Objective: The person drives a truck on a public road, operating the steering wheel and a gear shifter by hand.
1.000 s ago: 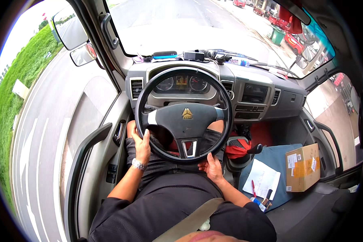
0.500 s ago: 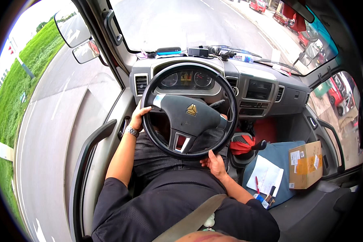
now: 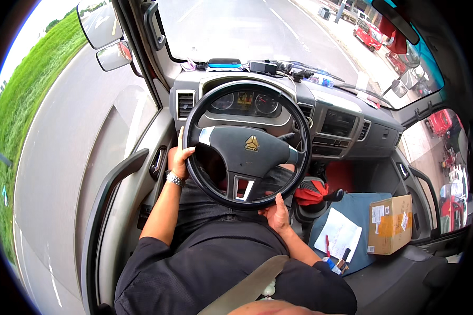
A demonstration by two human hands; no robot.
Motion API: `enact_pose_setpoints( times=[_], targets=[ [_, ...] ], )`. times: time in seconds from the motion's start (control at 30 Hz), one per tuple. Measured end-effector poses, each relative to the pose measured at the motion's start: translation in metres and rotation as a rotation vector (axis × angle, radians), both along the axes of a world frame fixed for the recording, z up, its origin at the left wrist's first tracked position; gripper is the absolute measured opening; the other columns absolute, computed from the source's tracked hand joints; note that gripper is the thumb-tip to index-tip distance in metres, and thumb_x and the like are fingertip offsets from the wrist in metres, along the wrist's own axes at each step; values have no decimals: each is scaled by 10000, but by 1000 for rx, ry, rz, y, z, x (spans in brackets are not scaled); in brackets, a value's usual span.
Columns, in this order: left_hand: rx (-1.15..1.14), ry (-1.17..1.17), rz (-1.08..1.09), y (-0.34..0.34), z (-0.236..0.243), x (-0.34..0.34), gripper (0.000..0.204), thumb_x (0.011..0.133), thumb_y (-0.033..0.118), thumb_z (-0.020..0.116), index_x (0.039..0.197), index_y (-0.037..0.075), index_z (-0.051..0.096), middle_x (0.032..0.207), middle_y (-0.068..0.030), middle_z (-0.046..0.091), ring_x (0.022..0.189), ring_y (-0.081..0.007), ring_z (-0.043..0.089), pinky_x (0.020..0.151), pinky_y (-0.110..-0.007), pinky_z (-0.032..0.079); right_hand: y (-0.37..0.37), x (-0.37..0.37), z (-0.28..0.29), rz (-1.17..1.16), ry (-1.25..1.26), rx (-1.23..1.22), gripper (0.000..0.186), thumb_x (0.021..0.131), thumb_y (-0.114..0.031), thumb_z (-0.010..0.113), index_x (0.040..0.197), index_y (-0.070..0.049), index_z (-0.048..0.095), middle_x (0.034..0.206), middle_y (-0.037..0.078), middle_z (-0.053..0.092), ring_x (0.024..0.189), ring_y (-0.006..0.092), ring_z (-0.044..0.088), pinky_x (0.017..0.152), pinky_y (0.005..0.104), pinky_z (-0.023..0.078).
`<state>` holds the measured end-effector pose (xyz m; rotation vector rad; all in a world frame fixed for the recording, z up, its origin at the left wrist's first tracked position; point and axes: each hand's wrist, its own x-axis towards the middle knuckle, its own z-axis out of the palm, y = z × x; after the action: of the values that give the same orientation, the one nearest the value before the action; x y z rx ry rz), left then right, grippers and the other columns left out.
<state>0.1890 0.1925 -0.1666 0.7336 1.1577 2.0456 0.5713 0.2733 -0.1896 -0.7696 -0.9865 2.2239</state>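
The steering wheel (image 3: 247, 144) sits in the centre of the frame, dark with a gold emblem on its hub, and both of the person's hands are on its rim. The left hand (image 3: 181, 160) wraps the rim at the wheel's left side, fingers curled around it, thumb lying on the front; a metal wristwatch (image 3: 174, 179) circles that wrist just below. The right hand (image 3: 275, 212) clasps the rim at its lower right, fingers folded under and around it. Behind the wheel, the instrument cluster (image 3: 245, 102) shows 2 round dials. At the upper left of the frame hang 2 side mirrors (image 3: 106, 37). On the passenger seat at the lower right lie a sheet of paper (image 3: 341, 232) and, just beside it, a cardboard box (image 3: 388, 224). A grey seat belt (image 3: 247, 287) crosses the person's dark shirt at the bottom centre.
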Motion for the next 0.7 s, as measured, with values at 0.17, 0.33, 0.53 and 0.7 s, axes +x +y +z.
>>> enact_pose_setpoints(
  times=[0.17,0.33,0.53,0.7],
  targets=[
    [-155,-67,-58,-25,-36,17,701,913,335,671,1492,6,452,1224,-112,655,971,-175,633,866,-319,528,-3,0,5,77,-98,89,500,1065,-455,580,1335,-40,511,1040,89,703,853,195,688,741,331,555],
    [-29,-113,-164,-42,-4,67,521,984,398,599,1260,-39,670,1194,-178,732,1084,-256,715,892,-365,560,-20,32,-6,52,-43,123,369,1067,-391,603,1233,-65,554,972,73,689,850,193,694,739,333,558],
    [-46,-142,-236,-74,14,91,619,966,441,590,1299,-81,617,1246,-188,699,1040,-274,712,953,-408,564,-47,60,20,0,-74,95,408,1053,-449,591,1297,-125,544,937,85,712,799,239,713,670,366,582],
    [-134,-1,-165,-82,18,78,641,1024,499,560,1384,-32,553,1211,-160,713,1038,-239,709,952,-397,548,-39,50,38,47,-106,218,380,1069,-375,602,1252,-44,568,1049,82,703,888,195,702,751,326,564]
  ],
)
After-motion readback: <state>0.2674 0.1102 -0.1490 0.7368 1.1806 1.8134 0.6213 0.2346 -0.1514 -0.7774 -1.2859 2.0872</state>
